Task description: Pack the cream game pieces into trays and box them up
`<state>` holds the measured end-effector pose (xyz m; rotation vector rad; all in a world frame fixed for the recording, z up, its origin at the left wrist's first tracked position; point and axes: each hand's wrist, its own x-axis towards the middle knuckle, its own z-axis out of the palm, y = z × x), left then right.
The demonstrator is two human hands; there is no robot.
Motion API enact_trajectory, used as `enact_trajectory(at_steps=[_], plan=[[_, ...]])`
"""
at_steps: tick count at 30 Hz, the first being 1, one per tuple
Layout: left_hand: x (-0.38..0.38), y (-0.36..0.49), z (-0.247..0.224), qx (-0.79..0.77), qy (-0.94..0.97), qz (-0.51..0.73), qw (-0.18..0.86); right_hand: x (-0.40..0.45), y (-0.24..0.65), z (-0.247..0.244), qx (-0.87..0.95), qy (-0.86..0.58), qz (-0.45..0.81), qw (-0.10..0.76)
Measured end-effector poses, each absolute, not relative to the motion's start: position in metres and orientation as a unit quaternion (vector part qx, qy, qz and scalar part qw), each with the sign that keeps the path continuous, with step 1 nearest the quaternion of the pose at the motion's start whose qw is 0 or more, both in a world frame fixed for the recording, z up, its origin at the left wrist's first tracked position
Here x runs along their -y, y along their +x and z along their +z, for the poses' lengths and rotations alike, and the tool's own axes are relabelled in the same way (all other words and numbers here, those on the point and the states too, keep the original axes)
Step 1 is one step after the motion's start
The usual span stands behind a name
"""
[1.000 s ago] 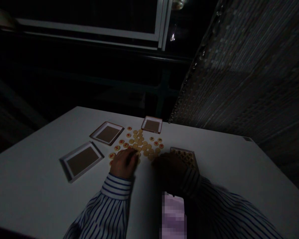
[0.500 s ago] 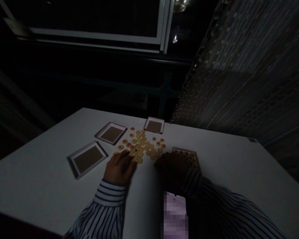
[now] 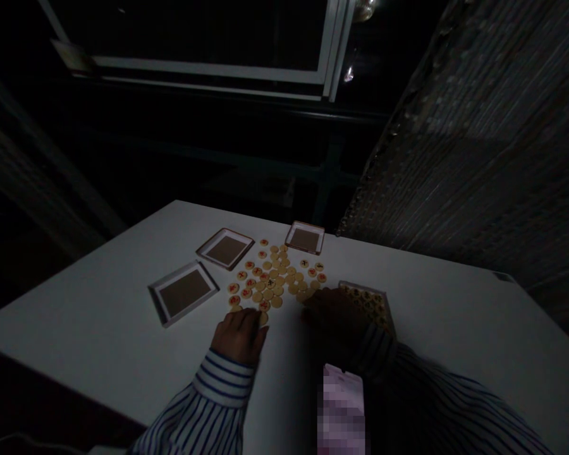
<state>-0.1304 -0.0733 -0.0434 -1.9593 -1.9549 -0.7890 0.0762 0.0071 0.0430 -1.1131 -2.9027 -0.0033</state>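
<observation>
Here, the left hand (image 3: 239,336) rests on the near edge of the spread of xiangqi pieces (image 3: 276,302), its fingers bent down over a few discs beside the thumb, though whether it grips any cannot be told. The right hand (image 3: 334,316), deep in shadow, reaches to the spread's right side, next to the piece-filled box (image 3: 368,303), and its grip cannot be made out either. On the white table (image 3: 422,309), two shallow trays (image 3: 184,292) lie left of the pieces, a smaller tray (image 3: 305,239) beyond them, and a smartphone (image 3: 344,404) nearer the person.
</observation>
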Motion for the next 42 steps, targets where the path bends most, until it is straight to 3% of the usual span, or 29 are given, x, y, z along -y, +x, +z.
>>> enact_trajectory(at_steps=[13,19,29,42], plan=[[0.071,-0.126,-0.047,0.671,-0.673,-0.296,0.101,-0.006,0.07,0.033,0.941,-0.325,-0.018,0.089],[0.076,-0.121,-0.027,0.645,-0.635,-0.424,-0.027,-0.007,0.07,0.032,0.944,-0.309,-0.012,0.112],[0.078,-0.107,0.0,0.629,-0.328,-0.593,-0.381,-0.004,0.061,0.035,0.953,-0.251,0.018,0.166],[0.076,-0.108,-0.01,0.612,-0.244,-0.585,-0.473,0.007,0.042,0.037,0.954,-0.246,0.052,0.164]])
